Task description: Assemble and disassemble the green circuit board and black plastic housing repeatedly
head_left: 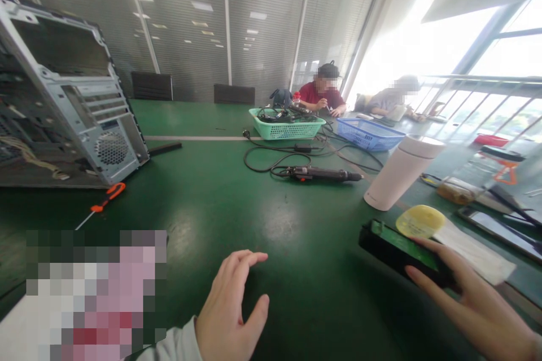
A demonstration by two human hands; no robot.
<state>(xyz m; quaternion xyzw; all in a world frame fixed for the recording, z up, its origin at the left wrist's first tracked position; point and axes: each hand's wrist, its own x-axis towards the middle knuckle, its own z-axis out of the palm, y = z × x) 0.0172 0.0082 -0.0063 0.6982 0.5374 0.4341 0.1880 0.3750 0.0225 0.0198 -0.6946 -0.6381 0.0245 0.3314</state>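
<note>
My right hand (466, 296) grips the near end of a flat black part with a green circuit board on top (396, 248), held just above the green table (262, 220) at the lower right. My left hand (228, 310) hovers open over the table at the bottom centre, fingers spread, holding nothing. A yellow round pad on a white sheet (423, 221) lies just behind the black part.
An open computer case (63, 101) stands at the left, an orange-handled screwdriver (104, 203) before it. A white tumbler (402, 172), an electric screwdriver with cable (324, 174), a green basket (285, 124) and a blue basket (368, 134) sit farther back. Two people sit at the far end.
</note>
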